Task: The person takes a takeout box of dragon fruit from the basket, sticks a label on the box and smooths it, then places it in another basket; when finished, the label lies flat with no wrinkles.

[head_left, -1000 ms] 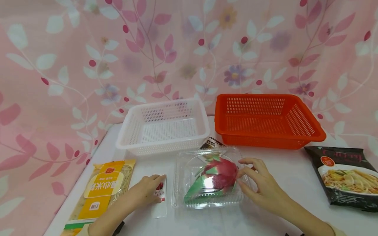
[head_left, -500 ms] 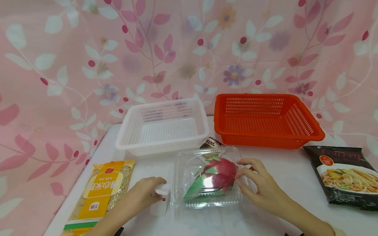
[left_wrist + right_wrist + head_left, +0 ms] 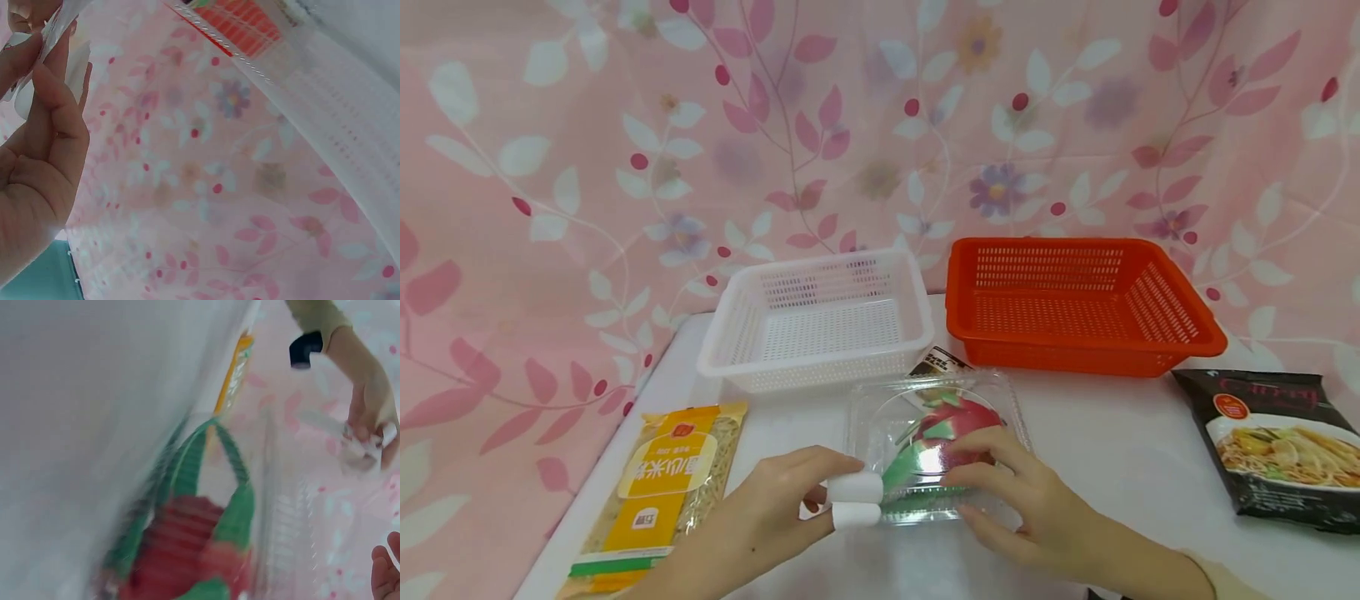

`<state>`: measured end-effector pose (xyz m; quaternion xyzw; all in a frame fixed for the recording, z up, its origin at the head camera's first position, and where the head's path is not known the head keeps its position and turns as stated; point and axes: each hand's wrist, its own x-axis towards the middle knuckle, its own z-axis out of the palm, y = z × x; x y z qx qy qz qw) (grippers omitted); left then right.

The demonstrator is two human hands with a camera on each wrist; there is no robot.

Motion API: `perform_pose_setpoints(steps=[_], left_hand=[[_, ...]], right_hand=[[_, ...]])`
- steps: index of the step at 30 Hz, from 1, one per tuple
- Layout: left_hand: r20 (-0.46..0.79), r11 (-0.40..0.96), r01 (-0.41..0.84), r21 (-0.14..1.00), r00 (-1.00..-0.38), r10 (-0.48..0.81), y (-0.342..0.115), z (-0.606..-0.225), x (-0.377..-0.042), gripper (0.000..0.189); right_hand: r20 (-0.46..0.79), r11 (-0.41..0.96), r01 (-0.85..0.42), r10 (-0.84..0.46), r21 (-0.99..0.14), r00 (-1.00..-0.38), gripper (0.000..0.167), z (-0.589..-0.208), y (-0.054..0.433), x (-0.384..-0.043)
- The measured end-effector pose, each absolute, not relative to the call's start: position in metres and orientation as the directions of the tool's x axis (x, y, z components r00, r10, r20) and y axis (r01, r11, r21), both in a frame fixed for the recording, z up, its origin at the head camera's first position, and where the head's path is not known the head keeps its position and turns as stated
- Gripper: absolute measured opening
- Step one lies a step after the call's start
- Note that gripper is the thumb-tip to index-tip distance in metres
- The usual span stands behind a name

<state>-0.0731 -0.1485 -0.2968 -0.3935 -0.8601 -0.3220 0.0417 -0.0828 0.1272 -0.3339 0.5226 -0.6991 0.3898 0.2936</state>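
The left hand (image 3: 778, 504) pinches a thin white packet (image 3: 855, 489) between thumb and fingers, and the packet is bent, showing as 2 white flaps. Both flaps point rightward from the fingertips, their long axes running side to side, at the near left corner of a clear container (image 3: 917, 518). The right hand (image 3: 1026, 508) has its fingers spread and loosely curved, thumb apart, over the container's near right part; whether they touch the lid cannot be told. Inside lies a red-and-green dragon fruit (image 3: 981, 413), its long axis slanting, with green tips toward the near left and the red body far right. The container sits on the white table (image 3: 1105, 433), nearer the person than 2 baskets, white (image 3: 831, 367) and red (image 3: 1075, 354).
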Motion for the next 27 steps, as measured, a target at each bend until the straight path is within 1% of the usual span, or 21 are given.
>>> perform_pose_setpoints(steps=[3, 4, 5, 8, 10, 15, 20, 23, 26, 27], left_hand=[[0.404, 0.389, 0.773, 0.501, -0.606, 0.685, -0.136, -0.295, -0.075, 0.042], [0.414, 0.370, 0.784, 0.499, -0.591, 0.693, -0.132, -0.295, -0.076, 0.041], [0.422, 0.359, 0.792, 0.494, -0.579, 0.698, -0.128, -0.295, -0.077, 0.040], [0.423, 0.348, 0.796, 0.495, -0.571, 0.703, -0.117, -0.296, -0.079, 0.038], [0.423, 0.343, 0.798, 0.496, -0.567, 0.707, -0.110, -0.296, -0.080, 0.036], [0.429, 0.326, 0.803, 0.498, -0.555, 0.712, -0.099, -0.296, -0.081, 0.032], [0.452, 0.308, 0.817, 0.487, -0.538, 0.712, -0.094, -0.297, -0.082, 0.033], [0.475, 0.277, 0.829, 0.486, -0.517, 0.713, -0.092, -0.299, -0.082, 0.036], [0.508, 0.232, 0.842, 0.487, -0.490, 0.708, -0.091, -0.301, -0.082, 0.045], [0.527, 0.212, 0.852, 0.478, -0.472, 0.707, -0.091, -0.301, -0.082, 0.049]], right_hand=[[0.830, 0.091, -0.980, -0.522, -0.177, -0.198, 0.022, -0.323, 0.116, -0.079], [0.833, 0.081, -0.984, -0.524, -0.156, -0.175, 0.022, -0.320, 0.114, -0.079], [0.838, 0.072, -0.989, -0.525, -0.128, -0.147, 0.022, -0.318, 0.111, -0.079], [0.853, 0.080, -0.995, -0.514, -0.065, -0.097, 0.022, -0.318, 0.107, -0.080], [0.862, 0.093, -0.995, -0.499, -0.047, -0.087, 0.020, -0.319, 0.106, -0.081], [0.887, 0.139, -0.990, -0.451, -0.038, -0.097, 0.016, -0.318, 0.104, -0.079], [0.907, 0.152, -0.988, -0.417, 0.014, -0.052, 0.012, -0.317, 0.106, -0.079], [0.913, 0.144, -0.989, -0.405, 0.017, -0.043, 0.011, -0.316, 0.107, -0.080], [0.915, 0.141, -0.990, -0.401, 0.014, -0.044, 0.012, -0.315, 0.107, -0.079], [0.914, 0.142, -0.990, -0.402, 0.011, -0.047, 0.012, -0.314, 0.107, -0.079]])
